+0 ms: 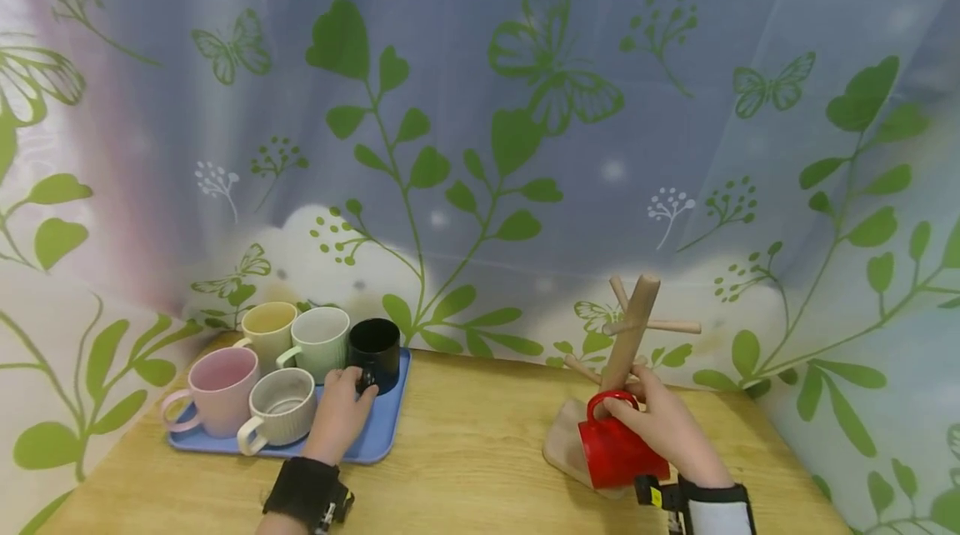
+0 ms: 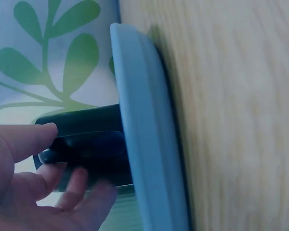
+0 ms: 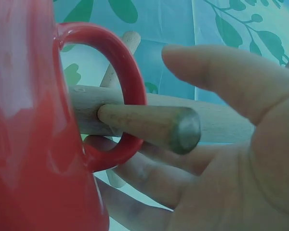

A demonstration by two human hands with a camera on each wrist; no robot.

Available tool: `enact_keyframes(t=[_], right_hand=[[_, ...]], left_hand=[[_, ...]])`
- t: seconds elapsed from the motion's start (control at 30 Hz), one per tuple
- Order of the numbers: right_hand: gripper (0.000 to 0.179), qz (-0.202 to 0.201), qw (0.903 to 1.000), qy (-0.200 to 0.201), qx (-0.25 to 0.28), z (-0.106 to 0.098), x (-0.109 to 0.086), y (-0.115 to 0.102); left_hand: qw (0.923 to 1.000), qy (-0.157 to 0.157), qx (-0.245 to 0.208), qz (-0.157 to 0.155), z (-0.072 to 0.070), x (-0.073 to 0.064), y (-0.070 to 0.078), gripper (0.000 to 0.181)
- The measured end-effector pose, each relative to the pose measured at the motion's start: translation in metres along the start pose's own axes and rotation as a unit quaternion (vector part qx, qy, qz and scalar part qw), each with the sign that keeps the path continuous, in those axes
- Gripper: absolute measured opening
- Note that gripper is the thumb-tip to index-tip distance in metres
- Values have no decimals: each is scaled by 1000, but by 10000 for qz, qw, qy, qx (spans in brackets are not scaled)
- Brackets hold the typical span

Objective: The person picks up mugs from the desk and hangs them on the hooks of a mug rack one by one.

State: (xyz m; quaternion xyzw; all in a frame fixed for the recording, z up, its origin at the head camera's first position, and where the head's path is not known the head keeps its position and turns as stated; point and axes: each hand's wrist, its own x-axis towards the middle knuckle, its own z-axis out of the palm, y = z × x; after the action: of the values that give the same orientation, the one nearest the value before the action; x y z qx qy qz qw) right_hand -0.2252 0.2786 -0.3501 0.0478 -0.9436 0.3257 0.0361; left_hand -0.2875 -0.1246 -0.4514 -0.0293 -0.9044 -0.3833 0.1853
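Observation:
A red mug (image 1: 622, 452) hangs tilted by its handle from a peg (image 3: 149, 125) of the wooden mug tree (image 1: 628, 335). Around that handle is my right hand (image 1: 667, 422), its thumb standing off the mug and its fingers behind the handle (image 3: 130, 82). On the blue tray (image 1: 386, 427), a black mug (image 1: 377, 352) stands upright at the back right corner. My left hand (image 1: 345, 414) has thumb and index finger on either side of the black mug's handle (image 2: 86, 144), pinching it; the other fingers are blurred in the left wrist view.
Left of the black mug, the tray carries a pale green mug (image 1: 322, 352), a yellow mug (image 1: 272, 343), a pink mug (image 1: 228, 397) and a ribbed cream cup (image 1: 285, 414). A patterned curtain (image 1: 480, 143) hangs behind the wooden table (image 1: 472, 435).

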Motion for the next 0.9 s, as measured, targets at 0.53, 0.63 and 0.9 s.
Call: enact_keyframes(t=[0.53,0.63,0.9], right_hand=[[66,-88,9995,-266,-109,-16,-9,0],[66,-132,9991,-324,-237,-20,-13,1],[53,-452,9975,15,-551,-14,-20,-24]], left_hand=[[9989,341,-258,-176,-23,-2,26,25],[9977,586,-343,-39,-27,-3,38,26],[9815,-148,-1872,370,-36,-16,81,21]])
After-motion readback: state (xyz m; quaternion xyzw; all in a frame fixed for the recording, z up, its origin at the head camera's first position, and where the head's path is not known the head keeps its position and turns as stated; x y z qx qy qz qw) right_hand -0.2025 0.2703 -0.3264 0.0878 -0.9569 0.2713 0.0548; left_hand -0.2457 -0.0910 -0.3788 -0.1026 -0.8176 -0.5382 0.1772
